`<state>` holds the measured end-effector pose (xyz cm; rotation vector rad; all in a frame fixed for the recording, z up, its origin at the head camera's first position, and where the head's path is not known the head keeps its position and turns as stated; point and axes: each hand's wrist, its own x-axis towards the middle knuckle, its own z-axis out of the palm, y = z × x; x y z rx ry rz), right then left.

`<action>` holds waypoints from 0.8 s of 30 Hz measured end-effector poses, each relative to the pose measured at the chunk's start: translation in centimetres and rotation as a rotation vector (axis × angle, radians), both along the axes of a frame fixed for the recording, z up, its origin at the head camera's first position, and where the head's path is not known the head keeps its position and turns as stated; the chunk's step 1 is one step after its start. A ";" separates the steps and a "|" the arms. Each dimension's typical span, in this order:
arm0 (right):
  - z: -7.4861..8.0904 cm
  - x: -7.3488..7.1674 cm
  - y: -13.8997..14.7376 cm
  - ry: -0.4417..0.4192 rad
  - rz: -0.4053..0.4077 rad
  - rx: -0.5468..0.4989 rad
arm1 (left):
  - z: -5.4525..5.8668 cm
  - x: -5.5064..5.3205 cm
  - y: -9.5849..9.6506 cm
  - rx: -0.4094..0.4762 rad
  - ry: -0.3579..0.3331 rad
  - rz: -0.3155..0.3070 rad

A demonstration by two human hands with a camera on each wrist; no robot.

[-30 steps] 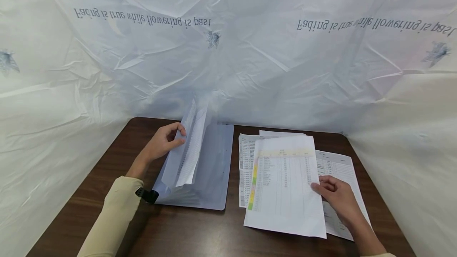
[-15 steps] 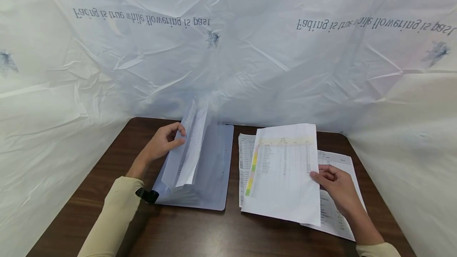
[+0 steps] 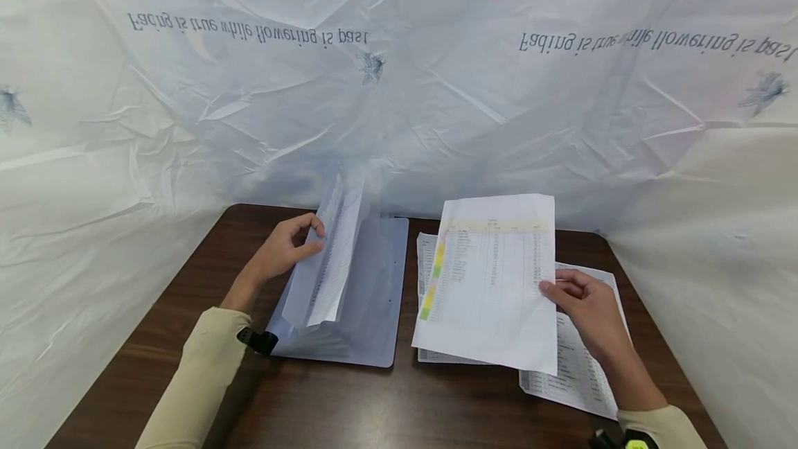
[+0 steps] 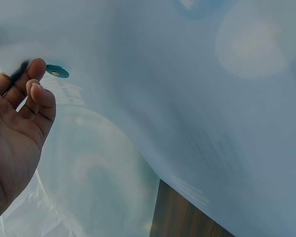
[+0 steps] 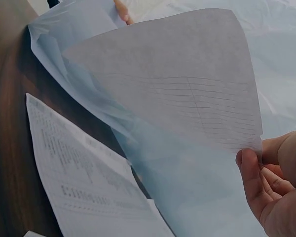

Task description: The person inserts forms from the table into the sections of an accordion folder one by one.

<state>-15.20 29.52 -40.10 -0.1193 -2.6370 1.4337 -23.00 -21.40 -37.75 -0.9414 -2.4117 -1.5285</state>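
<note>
At the left of the head view, a translucent bluish plastic document folder [image 3: 380,283] lies on the table, its flap raised and printed paper [image 3: 339,262] standing inside. My left hand [image 3: 280,251] grips the raised flap by its left edge. A teal snap button [image 4: 57,71] shows beside those fingertips in the left wrist view. With thumb and fingers, my right hand [image 3: 589,310] pinches the right edge of a sheet of paper [image 3: 489,283] printed with a table and yellow and green marks. That sheet hangs tilted over other papers; its back faces the right wrist view.
Under the held sheet lie a printed sheet [image 3: 427,255] at the left and another [image 3: 567,373] at the right, both partly covered. The dark wooden table [image 3: 349,407] meets a white plastic sheet [image 3: 399,123] with printed lettering at the back and sides.
My right hand has lifted the sheet up and away toward the back, uncovering more of the papers' near edges. The left hand and the folder have stayed still.
</note>
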 end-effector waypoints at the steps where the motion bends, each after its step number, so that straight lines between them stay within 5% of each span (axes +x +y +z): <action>1: 0.1 -0.1 -0.1 0.002 0.000 -0.001 | 0.0 0.0 0.0 -0.002 0.001 0.001; 5: 0.6 -0.3 -0.4 0.016 0.002 -0.003 | 0.0 0.0 0.0 -0.012 0.010 -0.001; 13: 1.3 -0.8 -0.9 0.059 -0.002 -0.011 | -3.0 -2.1 -1.2 -0.011 0.005 0.021; 24: 1.9 -1.5 -2.1 0.067 0.023 -0.170 | -3.4 -2.4 -1.4 0.014 0.007 -0.003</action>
